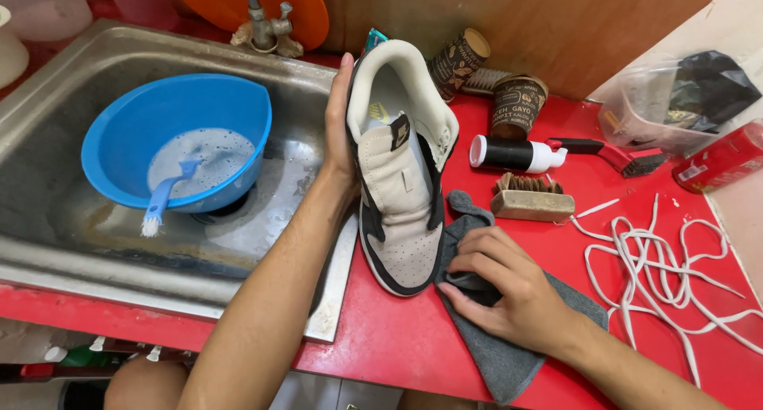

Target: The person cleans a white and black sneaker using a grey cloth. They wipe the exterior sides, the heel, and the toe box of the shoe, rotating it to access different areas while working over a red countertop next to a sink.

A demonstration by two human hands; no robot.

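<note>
My left hand (340, 136) grips the heel collar of a beige and black sneaker (401, 179) without laces, which stands toe toward me on the red counter (413, 338) at the sink's right edge. My right hand (501, 287) presses a grey cloth (509, 354) against the sneaker's right side near the toe. The cloth spreads over the counter under my wrist.
A steel sink (48, 219) holds a blue bowl (175, 136) of soapy water with a blue brush (163, 199). On the counter lie a wooden brush (531, 199), a black and white bottle (517, 153), two brown cups (517, 104), a red-handled brush (620, 156), white laces (668, 259), a plastic bag (683, 96) and a red can (719, 160).
</note>
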